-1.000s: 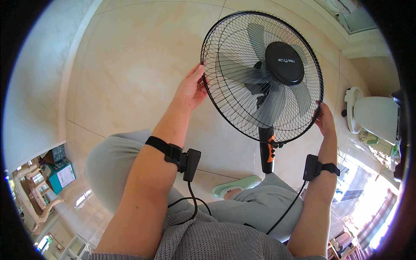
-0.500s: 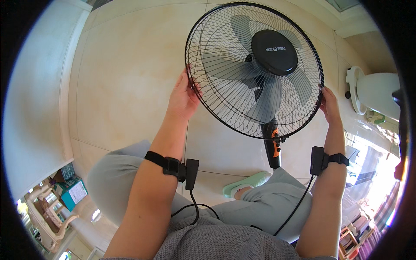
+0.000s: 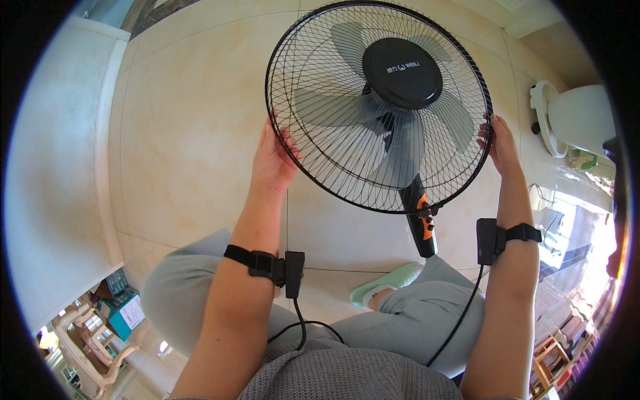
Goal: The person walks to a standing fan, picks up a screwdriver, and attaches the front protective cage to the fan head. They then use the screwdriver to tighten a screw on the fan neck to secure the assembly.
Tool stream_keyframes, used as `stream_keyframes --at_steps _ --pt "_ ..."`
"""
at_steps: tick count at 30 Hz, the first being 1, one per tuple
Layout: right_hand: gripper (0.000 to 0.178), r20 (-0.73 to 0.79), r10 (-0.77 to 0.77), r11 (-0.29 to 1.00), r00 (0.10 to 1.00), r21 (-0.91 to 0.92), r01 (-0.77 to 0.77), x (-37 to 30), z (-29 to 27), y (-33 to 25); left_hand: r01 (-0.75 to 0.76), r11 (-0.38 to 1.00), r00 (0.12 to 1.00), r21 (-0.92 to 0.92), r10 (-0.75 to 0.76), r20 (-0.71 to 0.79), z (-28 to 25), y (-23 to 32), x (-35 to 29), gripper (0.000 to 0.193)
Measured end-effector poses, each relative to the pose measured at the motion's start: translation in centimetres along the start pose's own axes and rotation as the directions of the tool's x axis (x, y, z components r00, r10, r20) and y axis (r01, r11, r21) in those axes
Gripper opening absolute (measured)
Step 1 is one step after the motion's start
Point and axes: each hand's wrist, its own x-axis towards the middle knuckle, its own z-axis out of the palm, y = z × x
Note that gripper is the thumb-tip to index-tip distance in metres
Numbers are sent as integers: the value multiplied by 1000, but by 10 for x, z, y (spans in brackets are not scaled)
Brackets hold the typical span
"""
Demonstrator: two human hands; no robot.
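I'm seeing left hand (image 3: 272,162) and right hand (image 3: 505,147) clamping fingers (image 3: 498,126) on fan (image 3: 402,73), holding it between them. Wire grille (image 3: 390,143) partly veiling fingertips. Below fingers, stem (image 3: 416,225) running toward trouser leg (image 3: 430,310); lower end I'm not making out.

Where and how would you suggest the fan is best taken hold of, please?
Probably by the rim of the fan, from left and right together, where the left hand and right hand are: it is wide and round, giving opposite edges to grip.
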Motion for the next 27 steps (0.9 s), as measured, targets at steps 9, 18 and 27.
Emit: stream_keyframes --at_steps 9,18,27 --pt "25 -16 25 989 1000 143 -22 9 0 6 -23 1000 999 19 23 24 -4 -2 4 25" --pt "27 -9 107 961 994 259 -101 7 5 5 0 1000 999 2 0 40 -8 -3 8 25" --pt "26 -53 142 924 988 365 -113 22 6 13 20 999 1000 26 -20 -4 -10 6 8 16"
